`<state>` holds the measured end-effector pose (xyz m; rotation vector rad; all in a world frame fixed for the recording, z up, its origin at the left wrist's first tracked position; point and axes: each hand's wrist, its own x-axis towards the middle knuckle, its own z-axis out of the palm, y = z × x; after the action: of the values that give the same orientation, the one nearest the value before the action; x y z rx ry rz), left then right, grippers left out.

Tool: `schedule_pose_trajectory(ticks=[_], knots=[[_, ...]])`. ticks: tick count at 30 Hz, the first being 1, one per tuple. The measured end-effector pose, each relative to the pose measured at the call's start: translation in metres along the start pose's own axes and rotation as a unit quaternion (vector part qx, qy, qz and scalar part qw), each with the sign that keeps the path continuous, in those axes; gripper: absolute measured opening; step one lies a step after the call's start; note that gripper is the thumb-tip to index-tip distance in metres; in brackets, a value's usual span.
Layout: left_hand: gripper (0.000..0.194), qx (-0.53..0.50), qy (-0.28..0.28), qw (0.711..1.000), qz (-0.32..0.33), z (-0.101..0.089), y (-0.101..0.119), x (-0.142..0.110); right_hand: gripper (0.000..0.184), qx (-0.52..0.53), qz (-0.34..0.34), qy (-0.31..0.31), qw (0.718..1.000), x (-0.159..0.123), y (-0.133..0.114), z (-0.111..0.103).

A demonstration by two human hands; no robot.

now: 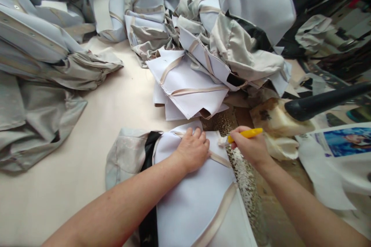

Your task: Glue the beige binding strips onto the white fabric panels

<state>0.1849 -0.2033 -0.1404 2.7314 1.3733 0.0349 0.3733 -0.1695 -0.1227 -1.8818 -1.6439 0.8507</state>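
My left hand [193,149] lies flat, fingers spread a little, on a pale bluish-white sewn panel [185,204] with beige tape strips. Grey lining [126,150] and a black band show along the panel's left side. In my right hand [249,147] is a glue brush with a yellow handle [247,134], its fingers wrapped round it. The whitish bristles [222,141] are at the panel's upper right edge, over or touching it; I cannot tell which. Just right of the panel runs a strip crusted with dried glue [245,177].
Stacked white panels [197,85] lie just beyond my hands. Heaps of similar sewn pieces [31,34] fill the back and left of the pale table [116,104]. A crusted, yellowish container [278,117] with a black handle [324,102] stands at right, near a printed sheet [327,166].
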Motion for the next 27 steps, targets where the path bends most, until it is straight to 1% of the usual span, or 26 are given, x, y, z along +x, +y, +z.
schedule_pose_trajectory(ticks=[2, 4, 6, 9, 12, 14, 17, 20, 22, 24, 27], knots=[[0.039, 0.007, -0.002, 1.000, 0.000, -0.001, 0.000, 0.000, 0.016, 0.029, -0.009, 0.015, 0.999, 0.006, -0.002, 0.004], [0.038, 0.015, 0.001, 1.000, 0.003, -0.002, 0.000, -0.001, 0.016, 0.056, -0.010, 0.011, 0.998, 0.009, -0.002, 0.006], [0.039, 0.020, 0.006, 1.000, 0.004, -0.002, 0.000, 0.000, 0.016, 0.055, 0.009, -0.001, 0.998, 0.004, -0.001, 0.004], [0.037, 0.022, 0.007, 1.000, 0.005, -0.003, 0.000, 0.000, 0.016, 0.047, 0.039, 0.006, 0.998, -0.008, -0.001, -0.005], [0.036, 0.022, 0.008, 1.000, 0.008, -0.004, 0.001, 0.001, 0.017, 0.051, 0.030, 0.016, 0.998, -0.015, -0.001, -0.008], [0.036, 0.021, 0.011, 1.000, 0.007, -0.004, 0.001, 0.001, 0.018, 0.063, 0.025, -0.003, 0.998, -0.020, 0.002, -0.007], [0.036, 0.020, 0.011, 1.000, 0.006, -0.004, 0.001, 0.001, 0.021, 0.080, 0.060, -0.033, 0.994, -0.044, 0.011, -0.010], [0.037, 0.018, 0.009, 1.000, 0.008, -0.004, 0.001, 0.001, 0.022, 0.065, 0.116, -0.053, 0.990, -0.076, 0.018, -0.022], [0.037, 0.015, 0.006, 1.000, 0.009, -0.004, 0.001, 0.001, 0.023, 0.053, 0.139, -0.054, 0.987, -0.085, 0.018, -0.028], [0.036, 0.017, 0.001, 1.000, 0.008, -0.005, 0.001, 0.001, 0.022, 0.059, 0.127, -0.038, 0.989, -0.080, 0.016, -0.028], [0.035, 0.026, -0.001, 1.000, 0.006, -0.006, 0.002, 0.002, 0.019, 0.091, 0.065, 0.005, 0.994, -0.059, 0.014, -0.017]])
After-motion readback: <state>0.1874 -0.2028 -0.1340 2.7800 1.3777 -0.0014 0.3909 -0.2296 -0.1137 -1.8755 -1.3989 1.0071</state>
